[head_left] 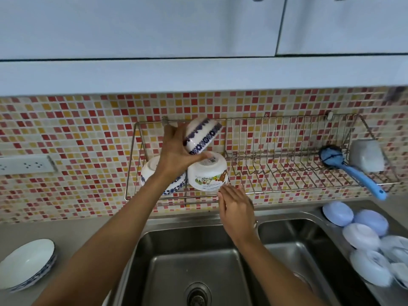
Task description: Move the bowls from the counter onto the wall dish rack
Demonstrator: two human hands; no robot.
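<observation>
Nearest, sink [189, 257] below both forearms. Left hand [176, 151] clamped on a blue-patterned bowl [202, 136], tilted, mouth down, over the rack's [287, 155] left end, above a cartoon bowl [208, 173] and another patterned bowl [152, 171]. Right hand [236, 213] open, empty, just under the rack's front rail. More bowls [362, 235] at the counter's right edge. Likely rigid, glazed, slippery, breakable; best gripped across base and wall.

Three bowls are sitting in the wire dish rack [287, 173]: two blue-patterned bowls [202, 136] at ten o'clock, one cartoon-printed bowl [207, 175]. One stack of blue-rimmed plates [26, 263] is lying at eight o'clock. Roughly seven upturned pale dishes [362, 236] are crowding four o'clock. One blue brush [351, 171], two sink basins [189, 261].
</observation>
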